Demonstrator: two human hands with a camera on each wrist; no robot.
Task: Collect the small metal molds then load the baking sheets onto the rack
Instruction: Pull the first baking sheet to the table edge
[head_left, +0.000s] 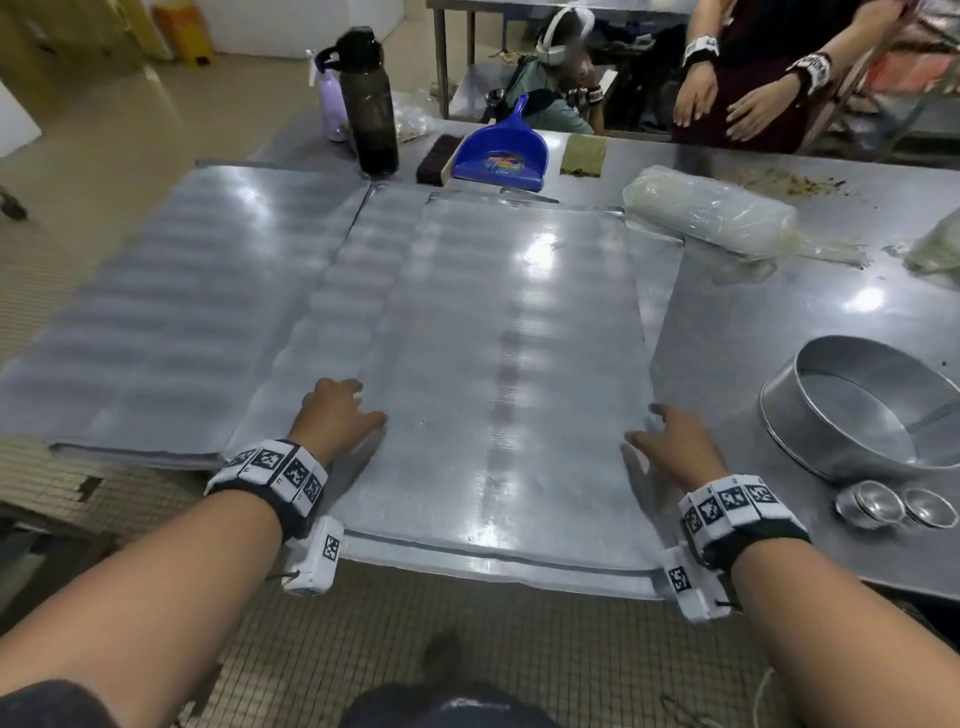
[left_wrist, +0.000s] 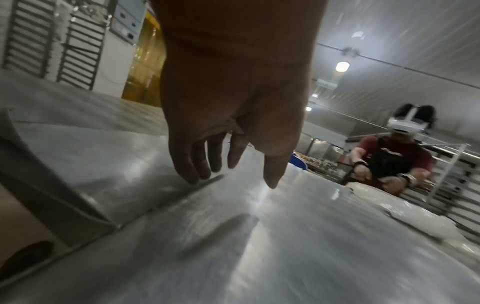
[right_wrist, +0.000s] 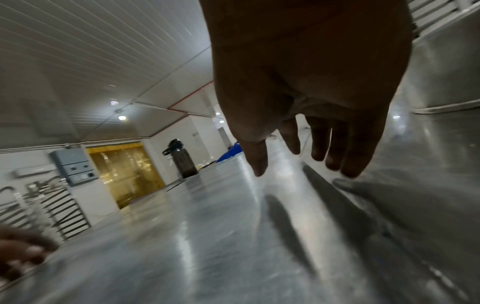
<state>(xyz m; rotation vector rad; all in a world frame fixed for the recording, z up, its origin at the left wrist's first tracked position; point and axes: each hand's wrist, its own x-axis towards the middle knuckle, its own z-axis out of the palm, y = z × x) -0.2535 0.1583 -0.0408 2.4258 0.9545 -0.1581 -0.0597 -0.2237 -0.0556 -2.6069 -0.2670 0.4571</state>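
Note:
A large metal baking sheet lies on top of other sheets in the middle of the steel table, its near edge hanging past the table's front. My left hand hovers at its left edge, fingers spread and relaxed, holding nothing. My right hand sits at the sheet's right edge, fingers loosely extended, with nothing in it. More sheets are stacked to the left. A small stack of metal molds rests at the right, in front of a round metal pan.
At the table's far side stand a dark bottle, a purple bottle, a brush, a blue dustpan and plastic-wrapped dough. Two other people are beyond the table. Tray racks stand against the wall at left.

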